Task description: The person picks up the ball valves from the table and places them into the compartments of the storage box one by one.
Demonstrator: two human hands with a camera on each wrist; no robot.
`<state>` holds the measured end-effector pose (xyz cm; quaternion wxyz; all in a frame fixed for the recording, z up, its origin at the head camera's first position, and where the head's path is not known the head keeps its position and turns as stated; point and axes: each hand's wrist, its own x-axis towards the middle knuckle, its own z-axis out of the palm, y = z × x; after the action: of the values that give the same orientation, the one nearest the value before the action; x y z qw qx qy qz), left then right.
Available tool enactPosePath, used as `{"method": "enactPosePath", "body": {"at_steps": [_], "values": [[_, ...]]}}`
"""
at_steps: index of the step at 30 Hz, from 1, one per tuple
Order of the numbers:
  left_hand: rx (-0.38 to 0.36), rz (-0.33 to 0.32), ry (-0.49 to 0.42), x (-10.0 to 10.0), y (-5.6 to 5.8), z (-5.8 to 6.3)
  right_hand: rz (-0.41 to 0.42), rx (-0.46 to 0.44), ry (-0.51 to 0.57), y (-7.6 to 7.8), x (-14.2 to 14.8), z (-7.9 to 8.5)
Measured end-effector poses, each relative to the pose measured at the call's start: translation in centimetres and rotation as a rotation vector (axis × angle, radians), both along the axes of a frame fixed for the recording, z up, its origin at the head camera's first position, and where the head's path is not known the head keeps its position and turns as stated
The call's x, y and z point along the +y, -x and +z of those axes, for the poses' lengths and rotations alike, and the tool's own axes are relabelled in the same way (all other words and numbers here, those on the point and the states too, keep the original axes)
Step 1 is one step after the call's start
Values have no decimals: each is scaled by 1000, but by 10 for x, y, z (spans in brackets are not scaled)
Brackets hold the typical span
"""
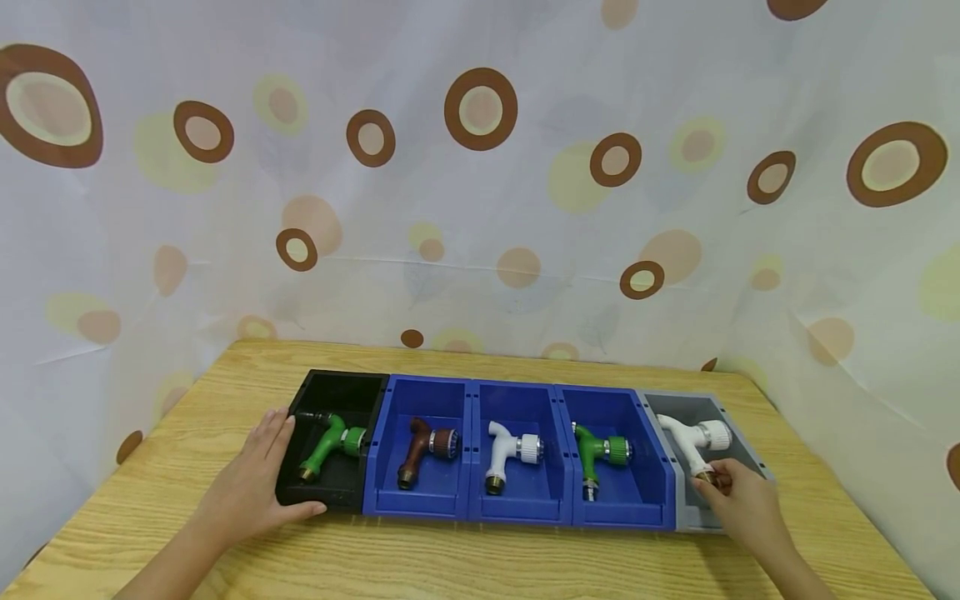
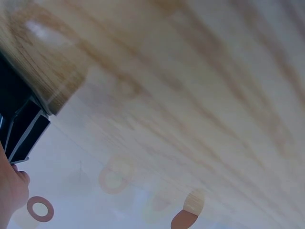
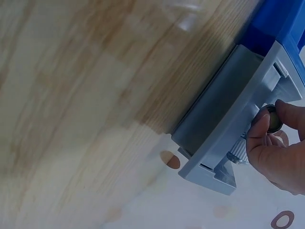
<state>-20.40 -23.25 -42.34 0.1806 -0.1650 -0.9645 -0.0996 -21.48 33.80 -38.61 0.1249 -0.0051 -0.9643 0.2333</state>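
Note:
At the right end of the row, my right hand (image 1: 746, 504) pinches the brass threaded end of a white tap (image 1: 686, 437) between thumb and fingers. That tap lies over the grey bin (image 1: 701, 521); in the right wrist view its round end (image 3: 274, 119) shows between the fingertips. At the other end, my left hand (image 1: 247, 483) rests against the black bin (image 1: 330, 500), fingers extended along its left side and thumb at its front edge. A green tap (image 1: 326, 446) lies inside the black bin. The left wrist view catches only part of the left hand (image 2: 13, 188).
Between the end bins stand three blue bins (image 1: 517, 510) side by side, holding a brown tap (image 1: 420, 446), a second white tap (image 1: 504, 450) and another green tap (image 1: 592, 454). They stand on a wooden table (image 1: 480, 558), with a patterned curtain (image 1: 450, 200) behind.

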Motion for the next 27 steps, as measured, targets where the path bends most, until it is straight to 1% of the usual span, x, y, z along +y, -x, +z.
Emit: {"method": "enactPosePath", "body": {"at_steps": [4,5,8,11,17,23,27], "values": [[30,-12,11,-1,0,-2,3,57,-35,3,0,-4],[38,-14,14,-1,0,-3,2,63,-42,4,-1,-4],[33,-12,12,-1,1,-2,3,66,-56,6,-1,-5],[34,-14,8,-1,0,-3,-1,43,-64,8,-2,-5],[29,-21,0,-1,0,-3,-16,-51,-43,14,-2,-4],[1,-8,-9,1,-1,-3,-3,-50,-71,20,2,-5],[6,-13,-8,2,-1,-3,1,-92,-87,22,3,-8]]}}
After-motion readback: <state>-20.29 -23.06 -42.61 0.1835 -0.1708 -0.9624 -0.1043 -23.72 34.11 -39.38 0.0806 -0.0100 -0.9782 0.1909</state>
